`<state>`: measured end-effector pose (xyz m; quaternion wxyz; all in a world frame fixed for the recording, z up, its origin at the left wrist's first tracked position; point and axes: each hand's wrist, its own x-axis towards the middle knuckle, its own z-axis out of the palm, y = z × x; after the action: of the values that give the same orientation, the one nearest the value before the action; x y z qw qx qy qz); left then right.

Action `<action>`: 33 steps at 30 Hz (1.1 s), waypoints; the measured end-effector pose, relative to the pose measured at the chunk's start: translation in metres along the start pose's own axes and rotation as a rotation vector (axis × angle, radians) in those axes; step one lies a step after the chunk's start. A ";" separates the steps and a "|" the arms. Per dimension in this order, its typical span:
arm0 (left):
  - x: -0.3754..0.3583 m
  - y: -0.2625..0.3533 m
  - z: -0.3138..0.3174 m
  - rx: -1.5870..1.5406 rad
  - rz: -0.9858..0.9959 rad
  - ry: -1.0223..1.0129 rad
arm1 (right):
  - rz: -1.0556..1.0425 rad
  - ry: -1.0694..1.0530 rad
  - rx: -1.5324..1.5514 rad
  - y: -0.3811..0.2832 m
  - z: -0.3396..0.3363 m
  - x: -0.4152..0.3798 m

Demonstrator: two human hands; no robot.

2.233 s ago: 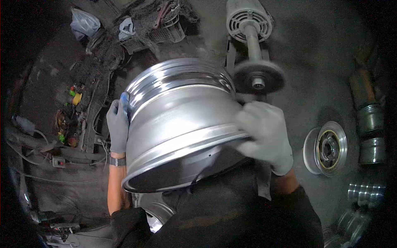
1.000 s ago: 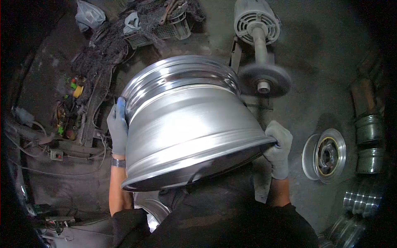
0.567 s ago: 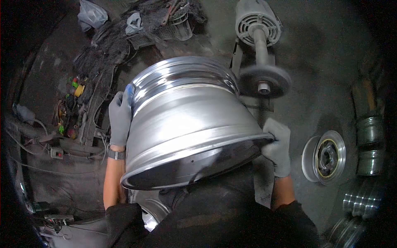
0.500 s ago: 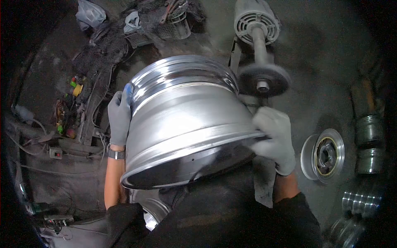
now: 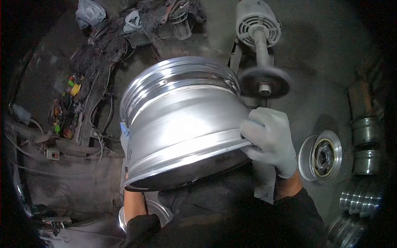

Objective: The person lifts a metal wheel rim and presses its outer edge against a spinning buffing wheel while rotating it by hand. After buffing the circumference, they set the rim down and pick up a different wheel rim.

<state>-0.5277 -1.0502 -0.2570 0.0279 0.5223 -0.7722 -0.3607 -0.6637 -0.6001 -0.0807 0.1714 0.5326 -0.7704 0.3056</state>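
A large silvery wheel rim is held tilted in front of my body, its upper band mirror-bright and the lower barrel duller. My right hand, in a grey glove, is closed around the lower lip at the right. My left hand, gloved too, presses on the rim's left side; only a sliver with a bluish fingertip shows, the rest hidden behind the metal. Just beyond the rim's upper right is a dark round buffing wheel, smeared as if spinning, on the shaft of an electric motor.
Another rim lies on the floor at the right, with several more rims along the right edge. A plastic basket stands at the back left. Cables and a small switch box are on the left. Part of one rim shows below.
My left hand has slid down and partly behind the rim's left side. The right hand's fingers have closed over the lower lip, slightly further left. The rim has shifted a little.
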 end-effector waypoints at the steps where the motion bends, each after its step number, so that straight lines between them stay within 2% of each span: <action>1: -0.005 0.007 -0.006 -0.508 0.067 0.004 | 0.037 -0.002 0.013 0.001 -0.001 -0.004; 2: -0.010 0.013 -0.010 -1.015 0.131 0.008 | 0.038 -0.002 0.009 0.003 -0.001 -0.007; 3: -0.011 0.016 -0.014 -1.014 0.130 0.007 | 0.062 0.030 0.036 0.006 0.001 -0.011; 5: -0.006 0.023 -0.025 -0.602 0.278 0.192 | 0.087 0.063 0.064 0.011 0.007 -0.019; 7: 0.000 0.030 -0.035 -0.598 0.314 0.169 | 0.140 0.191 0.107 0.017 0.015 -0.029; 9: -0.003 0.037 -0.042 -0.594 0.349 0.150 | 0.161 0.234 0.104 0.023 0.026 -0.041; 11: -0.013 0.052 -0.049 -0.596 0.531 0.136 | 0.188 0.281 0.098 0.027 0.037 -0.057; 14: -0.048 0.092 -0.055 -0.574 0.653 0.157 | 0.278 0.298 0.127 0.034 0.050 -0.082; 18: -0.076 0.125 -0.060 -0.496 0.702 0.209 | 0.328 0.411 0.195 0.046 0.071 -0.108; 23: -0.086 0.151 -0.064 -0.386 0.746 0.154 | 0.356 0.599 0.322 0.051 0.104 -0.125; 25: -0.087 0.160 -0.069 -0.341 0.745 0.149 | 0.455 0.626 0.333 0.046 0.111 -0.130; 29: -0.085 0.161 -0.067 -0.295 0.768 0.170 | 0.480 0.586 0.325 0.050 0.101 -0.123; 31: -0.079 0.155 -0.065 -0.312 0.753 0.178 | 0.298 0.260 0.133 0.045 0.056 -0.091; 33: -0.077 0.150 -0.064 -0.329 0.735 0.175 | 0.107 0.115 0.058 0.011 0.013 -0.024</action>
<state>-0.5836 -0.9907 -0.0966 0.3035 0.2293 -0.8342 -0.3994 -0.6637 -0.5884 -0.1074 0.1833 0.4771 -0.7775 0.3665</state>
